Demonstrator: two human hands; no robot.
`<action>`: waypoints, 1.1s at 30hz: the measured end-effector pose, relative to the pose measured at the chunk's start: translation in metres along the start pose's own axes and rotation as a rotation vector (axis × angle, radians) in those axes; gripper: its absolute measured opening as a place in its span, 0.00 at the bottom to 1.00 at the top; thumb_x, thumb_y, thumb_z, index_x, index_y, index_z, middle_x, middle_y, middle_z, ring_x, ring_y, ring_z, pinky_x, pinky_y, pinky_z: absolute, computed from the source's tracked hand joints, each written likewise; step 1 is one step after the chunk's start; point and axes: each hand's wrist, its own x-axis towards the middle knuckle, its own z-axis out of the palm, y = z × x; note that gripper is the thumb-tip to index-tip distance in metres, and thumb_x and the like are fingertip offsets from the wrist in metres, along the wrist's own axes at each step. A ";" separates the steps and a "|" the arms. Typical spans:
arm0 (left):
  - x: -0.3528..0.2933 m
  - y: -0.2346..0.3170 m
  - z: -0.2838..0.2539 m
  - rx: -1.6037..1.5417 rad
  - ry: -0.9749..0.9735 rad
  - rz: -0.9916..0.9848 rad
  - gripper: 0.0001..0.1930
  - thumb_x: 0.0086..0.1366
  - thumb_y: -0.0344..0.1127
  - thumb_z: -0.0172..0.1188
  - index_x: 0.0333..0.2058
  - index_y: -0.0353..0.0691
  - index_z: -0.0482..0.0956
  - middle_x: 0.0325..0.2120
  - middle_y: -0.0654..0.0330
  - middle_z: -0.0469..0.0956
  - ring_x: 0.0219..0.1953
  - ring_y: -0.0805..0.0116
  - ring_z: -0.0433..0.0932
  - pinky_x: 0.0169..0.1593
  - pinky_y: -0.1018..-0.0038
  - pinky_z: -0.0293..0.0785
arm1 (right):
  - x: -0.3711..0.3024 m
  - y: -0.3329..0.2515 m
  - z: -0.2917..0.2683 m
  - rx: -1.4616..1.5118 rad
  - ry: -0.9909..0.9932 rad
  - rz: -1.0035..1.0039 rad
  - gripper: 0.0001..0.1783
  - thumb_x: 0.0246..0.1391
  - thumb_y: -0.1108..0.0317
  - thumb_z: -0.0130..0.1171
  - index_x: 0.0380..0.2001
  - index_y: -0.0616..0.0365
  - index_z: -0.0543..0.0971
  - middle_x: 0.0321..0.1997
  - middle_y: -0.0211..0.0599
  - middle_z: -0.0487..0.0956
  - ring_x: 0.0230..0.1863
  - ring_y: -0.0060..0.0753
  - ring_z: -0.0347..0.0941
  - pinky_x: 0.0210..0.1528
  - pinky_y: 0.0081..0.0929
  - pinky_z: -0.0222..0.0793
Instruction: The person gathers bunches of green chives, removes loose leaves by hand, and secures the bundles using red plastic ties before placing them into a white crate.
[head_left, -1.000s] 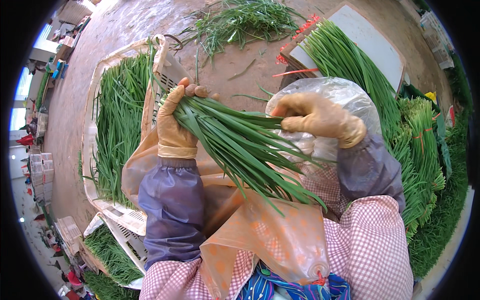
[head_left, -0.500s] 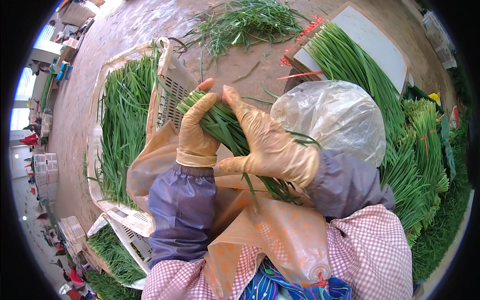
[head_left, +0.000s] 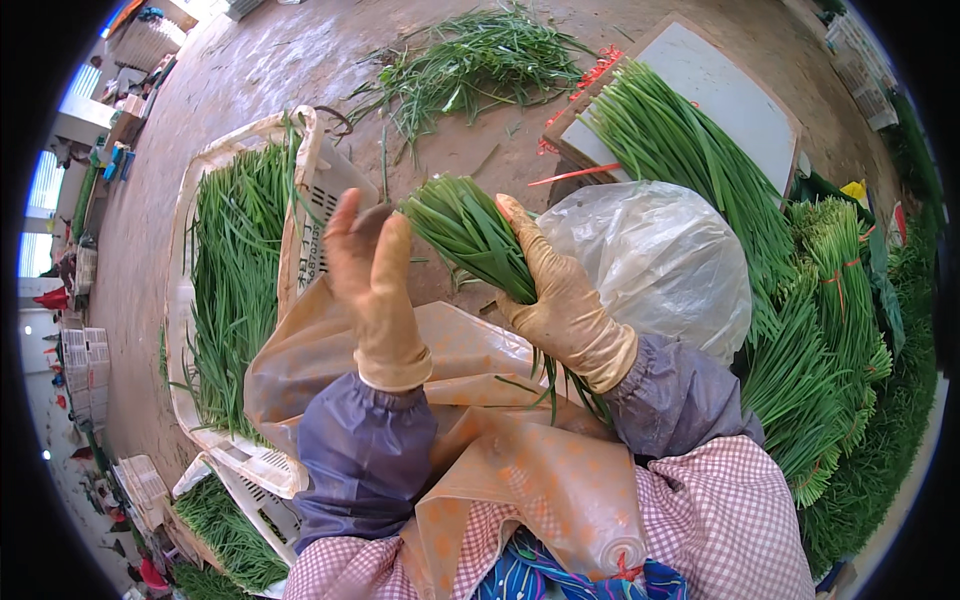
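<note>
My right hand (head_left: 570,310), in a tan rubber glove, is wrapped round a bunch of garlic chives (head_left: 468,232). The pale cut ends point up and left, and the long green leaves trail down past my wrist over the plastic apron (head_left: 545,465). To the left of the cut ends, and apart from them, my left hand (head_left: 380,295) is raised with its fingers spread. That hand wears the same kind of glove, with bare fingertips that are partly smeared by motion. Nothing shows in it.
A white plastic crate (head_left: 298,235) full of chives stands at left, with another crate (head_left: 255,510) below it. Loose greens (head_left: 470,65) lie on the floor ahead. At right are a clear plastic bag (head_left: 660,265), chives on a board (head_left: 725,85), and tied bunches (head_left: 825,330).
My left hand has let go of the chives and moved left, its fingers opening. My right hand has closed round the bunch, which now stands more upright. The view has shifted slightly.
</note>
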 end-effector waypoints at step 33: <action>0.061 -0.026 0.038 0.595 -1.023 -0.418 0.21 0.65 0.35 0.58 0.55 0.33 0.70 0.40 0.62 0.76 0.39 0.78 0.72 0.43 0.82 0.70 | -0.008 -0.040 -0.203 0.085 0.200 0.213 0.39 0.48 0.78 0.63 0.63 0.67 0.59 0.56 0.42 0.73 0.54 0.29 0.70 0.58 0.26 0.66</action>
